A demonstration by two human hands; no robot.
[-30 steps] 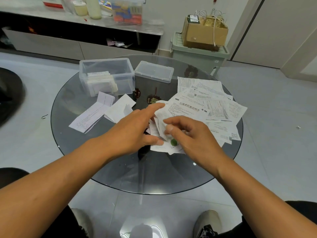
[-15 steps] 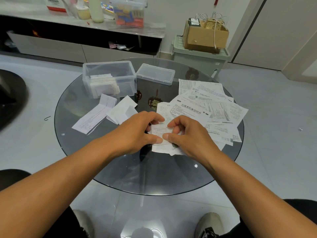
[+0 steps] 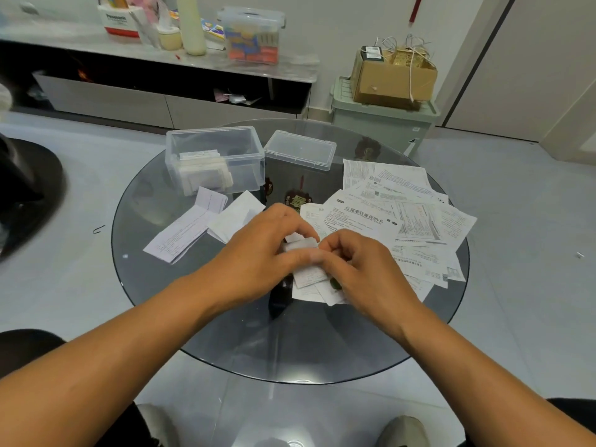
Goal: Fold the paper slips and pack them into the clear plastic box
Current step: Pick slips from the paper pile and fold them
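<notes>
While both the left hand (image 3: 258,256) and the right hand (image 3: 361,269) pinched the small white folded paper slip (image 3: 301,245) between them, its long axis ran hand to hand, and the clear rectangular plastic box (image 3: 248,150) lay beyond and leftward, nearer the left hand.

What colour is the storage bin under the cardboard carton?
Pale green. The storage bin shows in the head view, with the cardboard carton on it.

Round glass table (image 3: 206,333); left hand (image 3: 258,256) and right hand (image 3: 364,269) pinching one folded slip (image 3: 301,246); loose sheets (image 3: 403,217) to the right; clear box (image 3: 214,159) holding folded slips, lid (image 3: 300,150) beside it.
</notes>
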